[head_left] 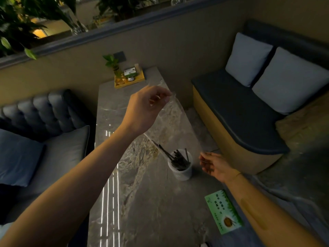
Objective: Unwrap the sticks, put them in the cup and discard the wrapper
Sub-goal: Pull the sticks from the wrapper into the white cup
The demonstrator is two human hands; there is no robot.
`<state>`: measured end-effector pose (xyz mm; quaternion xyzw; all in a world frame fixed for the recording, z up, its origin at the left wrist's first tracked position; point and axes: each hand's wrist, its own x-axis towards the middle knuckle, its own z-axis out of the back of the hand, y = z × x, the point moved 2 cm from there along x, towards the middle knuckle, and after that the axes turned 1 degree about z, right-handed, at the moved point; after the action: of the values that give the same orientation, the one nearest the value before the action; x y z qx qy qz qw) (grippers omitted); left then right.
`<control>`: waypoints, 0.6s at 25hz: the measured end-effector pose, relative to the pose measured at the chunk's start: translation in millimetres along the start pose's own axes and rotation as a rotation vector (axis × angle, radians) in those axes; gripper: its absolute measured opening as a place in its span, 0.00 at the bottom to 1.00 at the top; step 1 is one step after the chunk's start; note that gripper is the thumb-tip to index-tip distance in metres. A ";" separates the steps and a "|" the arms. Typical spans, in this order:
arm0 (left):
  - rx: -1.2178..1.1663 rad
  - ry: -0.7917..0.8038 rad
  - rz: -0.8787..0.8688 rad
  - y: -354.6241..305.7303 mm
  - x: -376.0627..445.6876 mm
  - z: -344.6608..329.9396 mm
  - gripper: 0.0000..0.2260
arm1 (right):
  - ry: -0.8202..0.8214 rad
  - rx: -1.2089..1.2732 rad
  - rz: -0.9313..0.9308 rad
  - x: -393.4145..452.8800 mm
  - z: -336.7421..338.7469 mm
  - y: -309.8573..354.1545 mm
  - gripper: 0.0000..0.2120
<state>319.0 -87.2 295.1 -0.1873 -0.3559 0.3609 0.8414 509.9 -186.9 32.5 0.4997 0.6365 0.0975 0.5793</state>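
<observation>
Clear wrapper [175, 120] pinched by left hand [146, 107], hanging diagonally toward cup [180, 168]; right hand [212, 165] open.

Café or restaurant booth, marble table [142, 202], cushioned benches [240, 111], condiment tray [130, 81], plants [16, 31]

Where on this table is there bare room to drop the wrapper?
Bare marble lies between the cup and the yellow tray, and near the front, left of the green card. It is crowded around the cup, where the wrapper hangs from the left hand.
</observation>
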 end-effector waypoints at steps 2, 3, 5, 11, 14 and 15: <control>-0.002 0.008 -0.036 -4.4 2.8 -1.2 0.06 | -0.002 0.022 0.000 1.2 -0.9 -1.7 0.05; -0.003 0.004 -0.042 -5.9 4.3 -0.8 0.06 | 0.000 0.028 0.000 1.9 -1.9 -1.8 0.05; -0.001 -0.014 -0.050 -7.9 8.1 2.1 0.06 | 0.014 0.034 -0.002 2.9 -5.5 0.7 0.05; -0.011 -0.063 -0.089 -6.6 11.4 19.3 0.06 | 0.058 0.033 0.022 5.8 -23.8 8.6 0.03; -0.026 -0.087 -0.061 -0.3 9.5 29.0 0.07 | 0.078 0.013 0.038 5.5 -32.1 10.1 0.02; -0.030 -0.095 -0.050 2.7 8.4 33.1 0.07 | 0.085 0.005 0.041 4.8 -35.0 10.7 0.02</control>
<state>297.5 -77.3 319.8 -0.1733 -0.4055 0.3431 0.8294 487.1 -162.2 47.8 0.5098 0.6503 0.1288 0.5483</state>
